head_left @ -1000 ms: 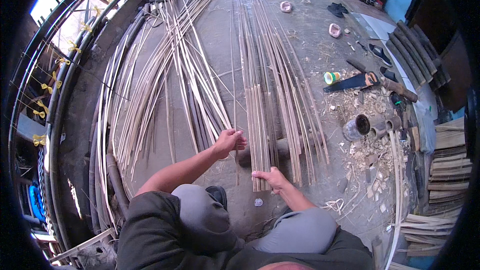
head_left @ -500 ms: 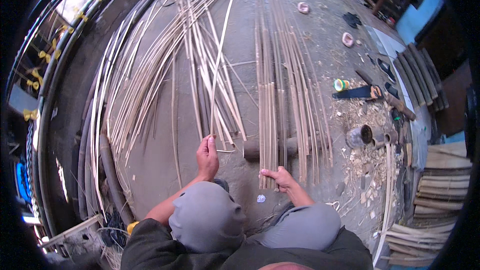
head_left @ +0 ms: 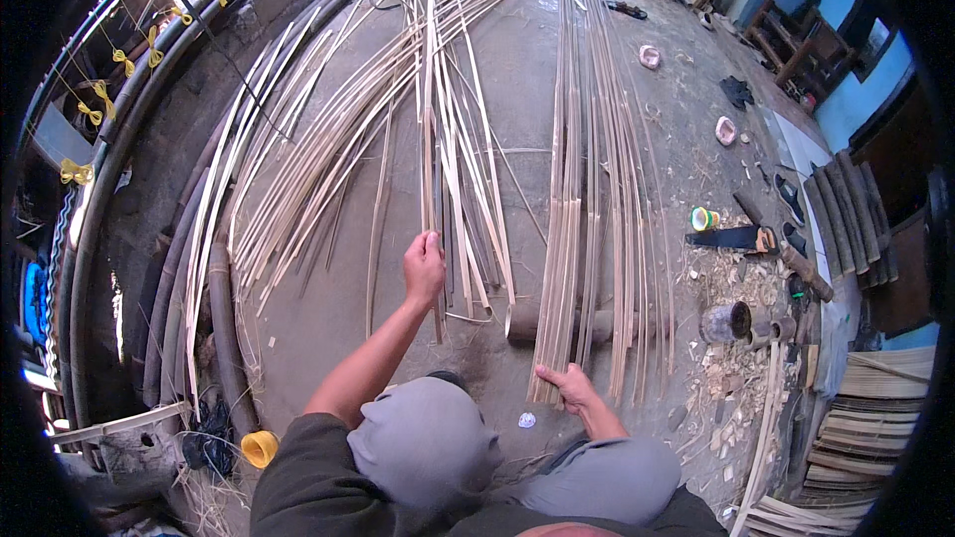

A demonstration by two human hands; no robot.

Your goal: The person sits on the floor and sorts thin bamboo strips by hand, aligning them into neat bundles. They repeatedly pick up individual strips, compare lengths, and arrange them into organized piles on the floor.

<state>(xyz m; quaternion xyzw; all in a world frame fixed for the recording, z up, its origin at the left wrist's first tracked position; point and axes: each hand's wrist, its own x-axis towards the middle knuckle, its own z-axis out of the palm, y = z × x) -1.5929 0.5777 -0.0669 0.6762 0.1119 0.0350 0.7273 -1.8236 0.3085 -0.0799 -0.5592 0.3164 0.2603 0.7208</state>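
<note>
My left hand [head_left: 425,267] is closed around a long bamboo strip [head_left: 429,154]. The strip points away from me, its near end poking out below my fist. It lies over or above a loose, crossing pile of pale strips [head_left: 328,129]; contact with them is unclear. At the near ends of a straighter row of bamboo strips [head_left: 560,288], my right hand [head_left: 575,390] grips the edge, thumb on top and the other fingers partly hidden. That row rests across a thick bamboo pole [head_left: 521,323] lying crosswise.
Right of the row lie a handsaw [head_left: 731,238], a tape roll [head_left: 703,219], a short bamboo tube [head_left: 725,322] and wood shavings [head_left: 726,378]. Split bamboo [head_left: 870,398] is stacked at the right. Long poles [head_left: 164,328] line the left, near a yellow ring-shaped object [head_left: 260,448].
My left hand has moved forward, and the strip in it now looks straighter and reaches farther. My right hand stays at the row's near ends. The whole view has shifted slightly.
</note>
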